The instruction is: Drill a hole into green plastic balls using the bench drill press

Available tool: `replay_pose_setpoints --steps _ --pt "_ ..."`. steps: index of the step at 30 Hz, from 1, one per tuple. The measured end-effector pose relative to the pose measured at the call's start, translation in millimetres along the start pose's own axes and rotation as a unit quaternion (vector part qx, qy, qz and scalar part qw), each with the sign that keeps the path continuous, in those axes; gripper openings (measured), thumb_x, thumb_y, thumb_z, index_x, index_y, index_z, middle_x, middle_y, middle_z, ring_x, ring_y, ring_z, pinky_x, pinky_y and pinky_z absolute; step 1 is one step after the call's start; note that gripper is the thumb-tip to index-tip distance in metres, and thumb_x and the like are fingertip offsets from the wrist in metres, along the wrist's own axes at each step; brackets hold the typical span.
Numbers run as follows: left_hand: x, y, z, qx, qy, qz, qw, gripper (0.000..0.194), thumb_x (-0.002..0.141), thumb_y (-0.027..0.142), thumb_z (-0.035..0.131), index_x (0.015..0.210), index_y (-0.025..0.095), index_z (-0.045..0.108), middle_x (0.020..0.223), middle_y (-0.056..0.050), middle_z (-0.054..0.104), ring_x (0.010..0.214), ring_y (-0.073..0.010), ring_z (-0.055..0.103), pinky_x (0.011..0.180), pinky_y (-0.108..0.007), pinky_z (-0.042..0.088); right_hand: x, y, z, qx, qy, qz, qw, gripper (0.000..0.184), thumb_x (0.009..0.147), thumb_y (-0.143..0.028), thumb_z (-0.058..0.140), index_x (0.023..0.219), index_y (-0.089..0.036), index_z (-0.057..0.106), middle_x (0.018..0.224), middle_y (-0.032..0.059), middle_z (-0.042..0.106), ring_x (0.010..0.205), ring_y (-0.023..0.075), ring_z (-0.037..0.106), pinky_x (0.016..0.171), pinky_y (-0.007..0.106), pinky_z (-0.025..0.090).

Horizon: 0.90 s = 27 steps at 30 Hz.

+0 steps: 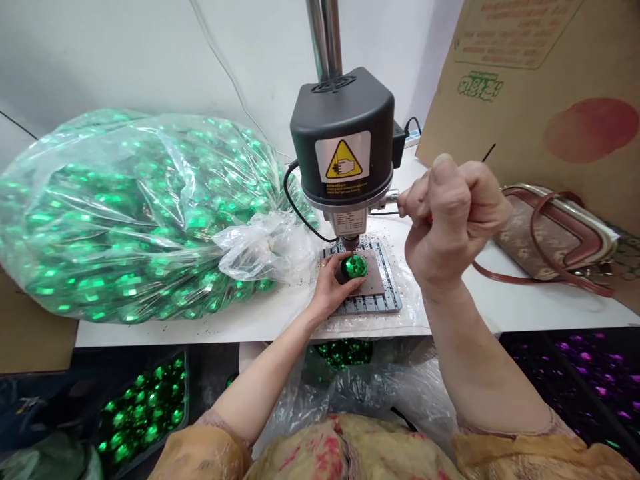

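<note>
My left hand (334,283) holds a shiny green faceted ball (356,267) on its side, with a dark part at the ball's left. Beneath the ball lies a brown board (373,283) on the slotted metal base (395,293) of a bench drill press (345,140). The drill's chuck (351,243) is right above the ball; whether the bit touches it I cannot tell. My right hand (453,213) is raised at the machine's right side, its fingers wrapped round the feed lever (393,197).
A big clear bag of green faceted balls (135,220) fills the table's left. A handbag (550,233) and a cardboard box (530,87) stand at right. Below the table are a tray of green balls (145,407), plastic sheeting (380,387) and purple shiny pieces (590,360).
</note>
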State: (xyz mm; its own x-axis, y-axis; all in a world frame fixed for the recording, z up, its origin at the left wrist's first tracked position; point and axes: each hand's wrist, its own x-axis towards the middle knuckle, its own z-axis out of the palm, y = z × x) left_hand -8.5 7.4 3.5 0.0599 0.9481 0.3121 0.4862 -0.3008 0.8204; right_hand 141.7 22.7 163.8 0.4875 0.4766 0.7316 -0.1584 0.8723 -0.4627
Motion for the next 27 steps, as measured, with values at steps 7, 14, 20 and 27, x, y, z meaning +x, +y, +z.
replay_pose_setpoints --steps 7,14,20,27 --pt "-0.4 -3.6 1.5 -0.01 -0.002 0.0 1.0 0.055 0.073 0.032 0.086 0.123 0.023 0.064 0.121 -0.01 0.064 0.12 -0.0292 0.058 0.104 -0.044 0.047 -9.8 8.6 -8.0 0.008 -0.024 -0.045 0.999 0.049 0.089 -0.03 0.059 0.057 -0.017 0.025 0.048 -0.0069 0.025 0.044 0.0006 0.034 0.048 0.022 0.033" --pt "-1.9 -3.1 2.2 -0.021 0.001 -0.001 1.0 0.054 0.074 0.036 0.085 0.122 0.023 0.065 0.122 -0.011 0.063 0.121 -0.0301 0.057 0.103 -0.044 0.047 -16.9 17.2 -12.5 0.025 -0.014 -0.098 0.995 0.049 0.086 -0.02 0.058 0.057 -0.015 0.02 0.046 -0.0074 0.023 0.041 0.0006 0.026 0.044 0.022 0.027" --pt "-1.7 -3.3 1.7 -0.02 -0.004 0.001 1.0 0.054 0.074 0.035 0.085 0.122 0.023 0.065 0.123 -0.01 0.064 0.121 -0.03 0.057 0.102 -0.044 0.048 -24.0 19.0 -15.1 0.027 -0.011 -0.123 0.992 0.047 0.085 -0.012 0.054 0.056 -0.015 0.017 0.046 -0.0074 0.024 0.04 0.0002 0.026 0.045 0.023 0.029" --pt "-2.6 -2.0 2.1 -0.029 0.0 -0.008 1.0 0.052 0.074 0.034 0.084 0.122 0.022 0.065 0.123 -0.011 0.062 0.12 -0.0294 0.058 0.102 -0.043 0.049 -29.4 27.0 -22.7 0.03 -0.029 -0.142 0.989 0.044 0.084 -0.012 0.054 0.056 -0.014 0.019 0.044 -0.0075 0.025 0.04 0.0006 0.029 0.047 0.023 0.034"
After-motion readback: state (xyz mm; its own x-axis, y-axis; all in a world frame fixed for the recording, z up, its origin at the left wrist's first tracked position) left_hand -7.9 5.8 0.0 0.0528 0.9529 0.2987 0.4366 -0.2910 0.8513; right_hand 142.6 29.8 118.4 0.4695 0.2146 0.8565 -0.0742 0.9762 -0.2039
